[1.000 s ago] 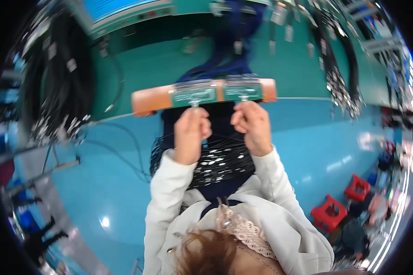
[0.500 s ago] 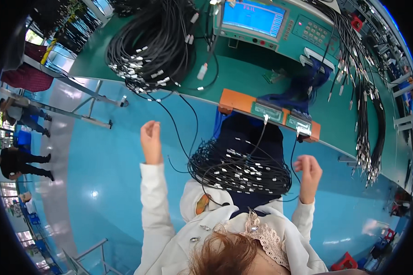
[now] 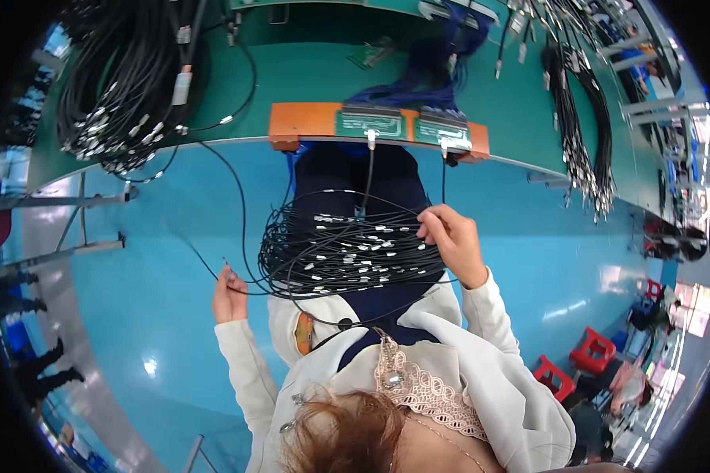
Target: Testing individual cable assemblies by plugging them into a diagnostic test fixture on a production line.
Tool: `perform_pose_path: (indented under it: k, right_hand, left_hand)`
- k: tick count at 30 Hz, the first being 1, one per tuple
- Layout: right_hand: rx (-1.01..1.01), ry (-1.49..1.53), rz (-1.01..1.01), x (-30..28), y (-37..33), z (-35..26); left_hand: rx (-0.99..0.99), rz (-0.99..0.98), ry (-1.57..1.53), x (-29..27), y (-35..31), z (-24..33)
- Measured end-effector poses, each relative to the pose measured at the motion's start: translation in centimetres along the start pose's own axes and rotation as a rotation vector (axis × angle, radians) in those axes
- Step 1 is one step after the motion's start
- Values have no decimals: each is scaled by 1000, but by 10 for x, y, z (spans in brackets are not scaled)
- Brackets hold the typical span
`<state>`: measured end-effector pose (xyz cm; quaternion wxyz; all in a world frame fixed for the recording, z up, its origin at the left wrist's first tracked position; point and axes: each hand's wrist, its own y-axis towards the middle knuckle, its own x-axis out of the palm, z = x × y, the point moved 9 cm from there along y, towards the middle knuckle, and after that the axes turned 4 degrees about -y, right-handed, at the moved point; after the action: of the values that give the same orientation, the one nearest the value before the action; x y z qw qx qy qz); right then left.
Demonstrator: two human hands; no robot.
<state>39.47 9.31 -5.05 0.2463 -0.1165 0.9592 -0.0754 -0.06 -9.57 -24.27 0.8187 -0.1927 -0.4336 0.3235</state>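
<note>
A thick bundle of thin black cables (image 3: 347,256) with many small white-silver plugs lies across my lap. My left hand (image 3: 229,296) is off the bundle's left side, fingers pinched on a black cable near its small tip. At the bundle's right edge, my right hand (image 3: 454,241) has thumb and fingers closed on a black cable at the top of the loops. Two green circuit boards (image 3: 370,124) sit on an orange block (image 3: 301,121) at the table edge. A white plug (image 3: 371,140) with a black cable hangs from the left board, another white plug (image 3: 445,146) from the right one.
The green table (image 3: 308,67) runs across the far side. On its left lies a big coil of black cables (image 3: 126,87), with another cable bunch (image 3: 588,118) hanging at the right. Dark blue wires (image 3: 418,83) lead back from the boards. Red stools (image 3: 592,351) stand on the blue floor.
My view has shifted, so the table sits higher and further left. My left hand has lowered and now pinches a cable. My right hand has moved from beside the bundle onto its right edge.
</note>
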Motion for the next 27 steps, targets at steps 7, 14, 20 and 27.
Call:
perform_pose_path:
  k: [7, 14, 20, 27]
  right_hand:
    - [48, -8, 141, -13, -12, 16]
    - [-156, -246, 502, -46, -13, 1]
    - [-13, -216, 398, -60, -8, 30]
    - [-17, 316, 232, -40, 11, 38]
  left_hand:
    - [-298, -266, -122, 72, -12, -33]
    - [-192, -625, -349, 98, -31, -3]
    - [-120, 541, 462, -61, -41, -38]
    - [647, -132, 1444, 176, -48, 46]
